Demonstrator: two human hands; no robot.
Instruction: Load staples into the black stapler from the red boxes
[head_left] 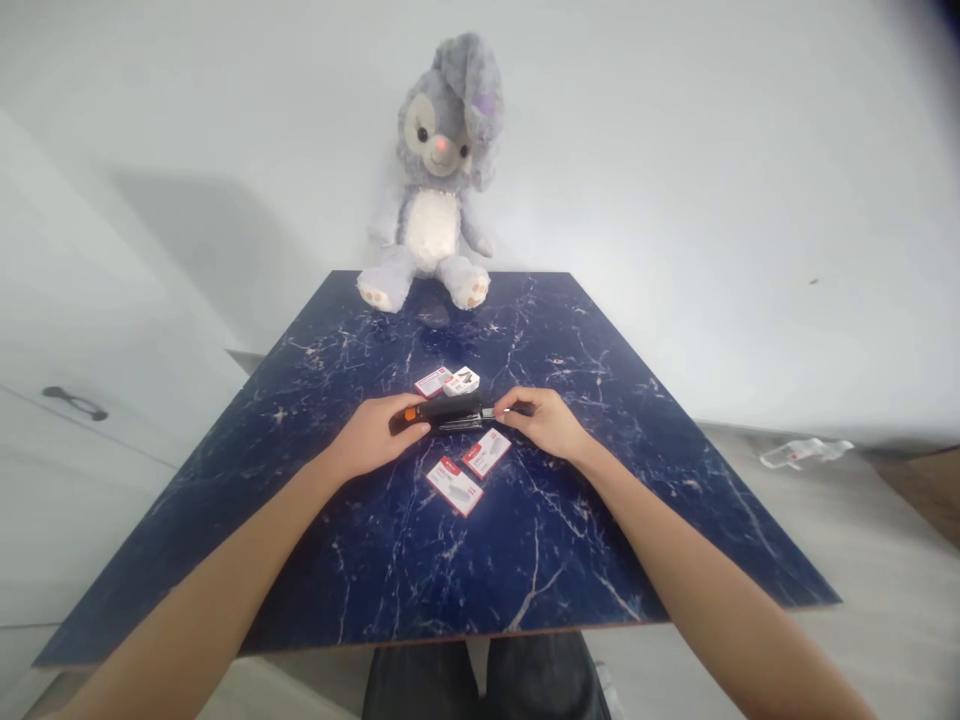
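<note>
A black stapler (450, 410) with an orange part at its left end lies across the middle of the table. My left hand (385, 432) is wrapped round that left end, thumb in front. At the other end, my right hand (546, 420) pinches a small silvery metal piece (488, 413) that meets the stapler; whether it is part of the stapler or loose, I cannot tell. Just behind sit a small white box (461, 381) and a flat red-and-white box (433, 382). Nearer to me lie two more red-and-white boxes, one (487, 453) close to the stapler and another (454, 486) lower left.
The table (480, 580) has a dark blue marbled top. A grey plush rabbit (435, 190) sits at its far edge against the white wall. To the left stands a white cabinet with a dark handle (75, 403). Some clear plastic (806, 453) lies low on the right.
</note>
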